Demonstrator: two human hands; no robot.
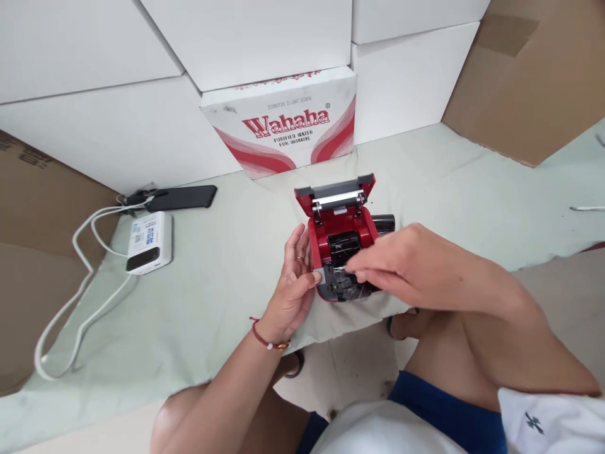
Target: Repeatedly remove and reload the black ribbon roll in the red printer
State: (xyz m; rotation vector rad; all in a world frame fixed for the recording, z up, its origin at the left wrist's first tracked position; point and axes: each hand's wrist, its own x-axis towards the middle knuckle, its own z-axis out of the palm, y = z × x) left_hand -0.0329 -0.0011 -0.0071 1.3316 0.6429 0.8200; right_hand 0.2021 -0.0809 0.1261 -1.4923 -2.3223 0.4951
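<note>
A small red and grey device point(341, 236) with its lid flipped up stands near the front edge of a pale green cloth point(217, 284). Inside it shows a black roll or compartment wrapped in shiny clear film. My left hand point(292, 287) holds the device's left side, thumb pressed on its grey front corner. My right hand point(392, 261) reaches across the open front with its fingers pinched on the clear film over the black part.
A white power bank point(150, 242) with white cables point(80, 296) and a black phone point(182, 197) lie at the left. A red and white Wahaha carton point(283, 123) and white boxes stand behind. Brown cardboard point(529, 82) leans at the right.
</note>
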